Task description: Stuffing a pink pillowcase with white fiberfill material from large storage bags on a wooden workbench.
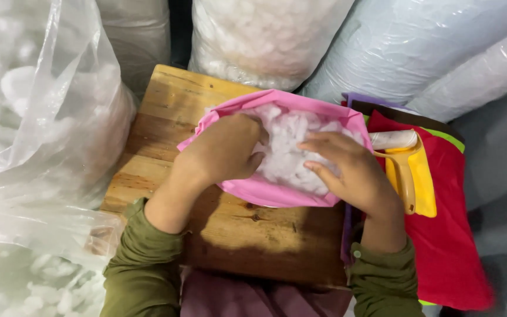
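Nearest to me are my two olive-green sleeves (pixel 142 264) at the near edge, coming up onto the wooden desk (pixel 247 235). On the far left I see a big clear plastic bag of white fluffy stuffing (pixel 36 129), slumped against the desk's left side.

My left hand (pixel 221 149) is curled, knuckles up, with its fingertips pushed down into the white fibre filling (pixel 289 147); it grips a wad of that filling, though I cannot see the fingers themselves, buried as they are. The filling sits inside the open mouth of a pink fabric cover (pixel 271 191), which lies on the middle of the desk, its opening facing up.

My right hand (pixel 353 170) lies flat and mostly open over the right part of the filling, fingers spread and pointing left, pressing down without closing round anything.

Just right of that hand is a yellow plastic lint roller with a white roll (pixel 409 164), lying on a stack of folded cloth, red on top (pixel 447 235), with green and purple edges showing. On the far side stand more large plastic-wrapped sacks of white stuffing (pixel 265 35).
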